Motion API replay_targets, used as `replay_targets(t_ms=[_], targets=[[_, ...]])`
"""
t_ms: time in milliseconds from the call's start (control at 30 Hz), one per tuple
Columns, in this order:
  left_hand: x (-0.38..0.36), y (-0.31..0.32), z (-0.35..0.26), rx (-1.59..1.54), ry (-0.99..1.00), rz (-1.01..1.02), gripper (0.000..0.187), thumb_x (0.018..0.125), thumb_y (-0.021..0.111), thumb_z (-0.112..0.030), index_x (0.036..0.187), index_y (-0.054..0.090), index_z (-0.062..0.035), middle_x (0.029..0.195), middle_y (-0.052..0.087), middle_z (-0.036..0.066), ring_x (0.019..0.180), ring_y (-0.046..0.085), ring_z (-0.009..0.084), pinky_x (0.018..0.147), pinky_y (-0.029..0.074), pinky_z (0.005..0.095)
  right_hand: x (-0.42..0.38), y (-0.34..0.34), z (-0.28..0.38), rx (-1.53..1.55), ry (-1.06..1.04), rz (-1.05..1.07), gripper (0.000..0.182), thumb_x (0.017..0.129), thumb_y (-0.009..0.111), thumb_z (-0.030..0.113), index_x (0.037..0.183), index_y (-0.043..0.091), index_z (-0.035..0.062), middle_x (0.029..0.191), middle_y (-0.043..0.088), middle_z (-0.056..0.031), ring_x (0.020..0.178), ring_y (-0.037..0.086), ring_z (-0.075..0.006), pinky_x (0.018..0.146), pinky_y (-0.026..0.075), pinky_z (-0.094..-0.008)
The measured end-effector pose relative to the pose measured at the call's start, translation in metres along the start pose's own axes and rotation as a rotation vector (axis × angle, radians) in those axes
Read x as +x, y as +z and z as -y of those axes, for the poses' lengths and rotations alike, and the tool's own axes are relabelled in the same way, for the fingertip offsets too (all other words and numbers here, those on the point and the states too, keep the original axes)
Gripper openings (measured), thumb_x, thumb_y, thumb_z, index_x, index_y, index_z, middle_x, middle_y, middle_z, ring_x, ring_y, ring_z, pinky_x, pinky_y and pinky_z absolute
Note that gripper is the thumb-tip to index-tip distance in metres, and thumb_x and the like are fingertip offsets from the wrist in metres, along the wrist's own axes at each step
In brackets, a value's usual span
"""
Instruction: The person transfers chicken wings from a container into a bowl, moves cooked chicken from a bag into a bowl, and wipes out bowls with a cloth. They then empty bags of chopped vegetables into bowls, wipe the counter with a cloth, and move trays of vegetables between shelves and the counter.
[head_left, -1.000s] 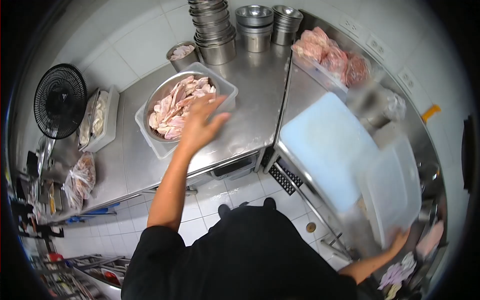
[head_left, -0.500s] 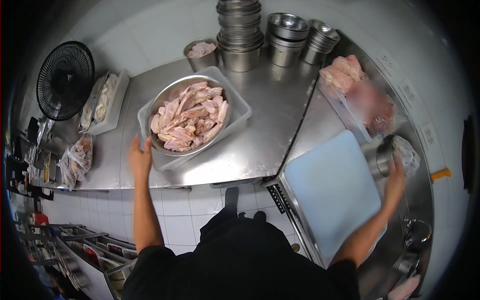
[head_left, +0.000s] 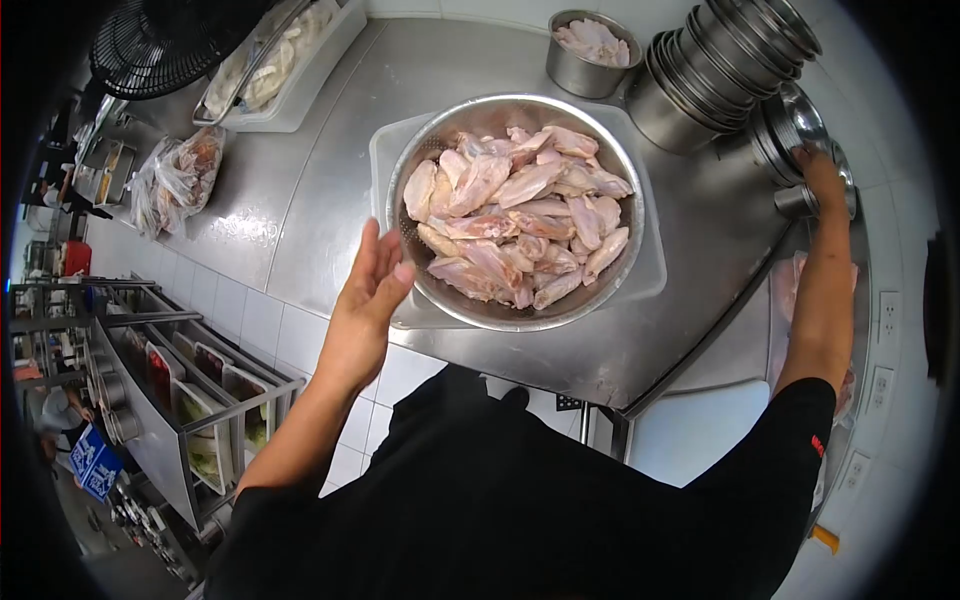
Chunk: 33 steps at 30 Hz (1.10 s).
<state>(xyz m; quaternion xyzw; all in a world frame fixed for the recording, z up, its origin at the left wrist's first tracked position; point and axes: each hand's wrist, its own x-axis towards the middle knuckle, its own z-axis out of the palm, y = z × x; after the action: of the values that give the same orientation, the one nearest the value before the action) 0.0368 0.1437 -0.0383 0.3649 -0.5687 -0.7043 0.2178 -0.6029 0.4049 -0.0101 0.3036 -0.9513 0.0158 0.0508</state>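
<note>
Heaped chicken wings (head_left: 530, 205) fill a round metal colander (head_left: 607, 305), which rests over a pale plastic tub (head_left: 650, 262) on the steel counter. My left hand (head_left: 370, 300) is at the colander's near left side, fingers stretched and thumb apart, holding nothing. At the far right, my right hand (head_left: 824, 178) reaches to the stacked metal bowls (head_left: 792, 118), its fingers bent over a rim there. Part of that grip is hidden behind the hand. A metal pot (head_left: 580, 76) with more pale raw meat stands behind the colander.
Tall stacked metal pots (head_left: 690, 85) stand at the back. A bag of meat (head_left: 185, 175), a white tub (head_left: 300, 105) and a black fan (head_left: 150, 45) are at left. A pale blue board (head_left: 690, 430) lies at right, near a tub of raw meat (head_left: 785, 285).
The view has swung toward the right and closer to the colander. My right hand has gone from beside the small metal pot and bag to the stacked bowls. My left hand stays near the colander, open.
</note>
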Motion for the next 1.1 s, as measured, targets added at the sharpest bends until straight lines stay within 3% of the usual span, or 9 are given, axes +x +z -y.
replay_targets(t_ms=[233,333,433,467,533,700,767,933,1100], targets=[[-0.024,-0.005,0.004,-0.288,-0.355,-0.015,0.069,0.092,0.057,-0.022,0.145,0.02,0.0017,0.141,0.039,0.014,0.124,0.044,0.0235,0.105,0.035,0.0349,0.023,-0.029,-0.021,-0.052,-0.106,0.132,0.051,0.091,0.053,0.037,0.128,0.053,0.0007,0.121,0.059,-0.0206,0.116,0.055,-0.0325,0.098,0.04,-0.0373],[0.007,0.004,0.006,-0.394,-0.345,0.128,0.051,0.091,0.054,-0.015,0.135,0.036,0.004,0.121,0.055,0.013,0.108,0.054,0.0222,0.1,0.043,0.0377,-0.005,-0.055,0.008,0.361,0.172,0.089,0.05,0.092,0.052,0.036,0.126,0.055,-0.0002,0.119,0.06,-0.0211,0.115,0.056,-0.0313,0.097,0.041,-0.0358],[0.033,0.007,0.016,-0.316,-0.446,0.03,0.035,0.088,0.048,-0.004,0.122,0.043,0.0031,0.117,0.053,0.018,0.1,0.059,0.0247,0.086,0.054,0.0448,0.013,-0.051,-0.04,0.214,-0.13,-0.08,0.051,0.092,0.053,0.039,0.125,0.055,0.0002,0.119,0.061,-0.0212,0.114,0.056,-0.0302,0.095,0.042,-0.0339],[0.035,0.009,0.016,-0.246,-0.456,0.017,0.034,0.087,0.048,-0.003,0.12,0.044,0.0029,0.118,0.053,0.018,0.097,0.061,0.0245,0.083,0.056,0.0448,0.007,-0.055,-0.049,0.29,-0.064,-0.201,0.051,0.091,0.055,0.039,0.124,0.056,0.0001,0.116,0.062,-0.0198,0.112,0.057,-0.0282,0.094,0.042,-0.0327],[0.038,0.009,0.017,-0.239,-0.49,0.038,0.034,0.085,0.048,-0.002,0.118,0.045,0.0032,0.119,0.052,0.02,0.094,0.062,0.025,0.078,0.059,0.044,-0.046,-0.09,-0.025,0.419,0.075,-0.426,0.051,0.09,0.058,0.04,0.122,0.057,0.0,0.111,0.064,-0.0171,0.106,0.06,-0.0241,0.091,0.043,-0.0301],[0.056,0.004,0.034,-0.325,-0.573,0.166,0.035,0.08,0.046,0.0,0.114,0.047,0.0054,0.116,0.053,0.021,0.097,0.062,0.0311,0.083,0.057,0.0472,-0.212,-0.117,0.008,0.583,-0.094,-0.395,0.037,0.09,0.062,0.034,0.103,0.063,-0.0011,0.091,0.063,-0.0036,0.086,0.055,-0.0114,0.08,0.043,-0.0251],[0.067,-0.001,0.049,-0.421,-0.566,0.185,0.037,0.075,0.044,0.001,0.112,0.046,0.0083,0.114,0.054,0.023,0.098,0.06,0.0356,0.089,0.053,0.054,-0.269,-0.111,0.035,0.623,-0.044,-0.37,0.028,0.088,0.066,0.025,0.095,0.064,-0.0012,0.088,0.063,-0.0029,0.083,0.055,-0.0127,0.077,0.043,-0.0259],[0.065,-0.006,0.058,-0.422,-0.42,0.202,0.046,0.072,0.042,0.0,0.116,0.04,0.0099,0.113,0.053,0.023,0.099,0.061,0.0351,0.085,0.055,0.0527,-0.358,-0.072,0.084,0.406,-0.214,-0.423,0.018,0.078,0.07,0.01,0.09,0.064,-0.0018,0.084,0.062,-0.0085,0.082,0.057,-0.0214,0.077,0.044,-0.0295],[0.054,-0.01,-0.011,-0.478,-0.362,0.411,0.053,0.074,0.043,-0.004,0.125,0.038,0.0088,0.118,0.053,0.023,0.101,0.061,0.0381,0.082,0.057,0.0514,-0.363,-0.057,0.162,0.336,-0.467,-0.379,0.015,0.072,0.07,0.005,0.086,0.065,0.0011,0.082,0.06,-0.0093,0.087,0.057,-0.0282,0.079,0.045,-0.0371]])
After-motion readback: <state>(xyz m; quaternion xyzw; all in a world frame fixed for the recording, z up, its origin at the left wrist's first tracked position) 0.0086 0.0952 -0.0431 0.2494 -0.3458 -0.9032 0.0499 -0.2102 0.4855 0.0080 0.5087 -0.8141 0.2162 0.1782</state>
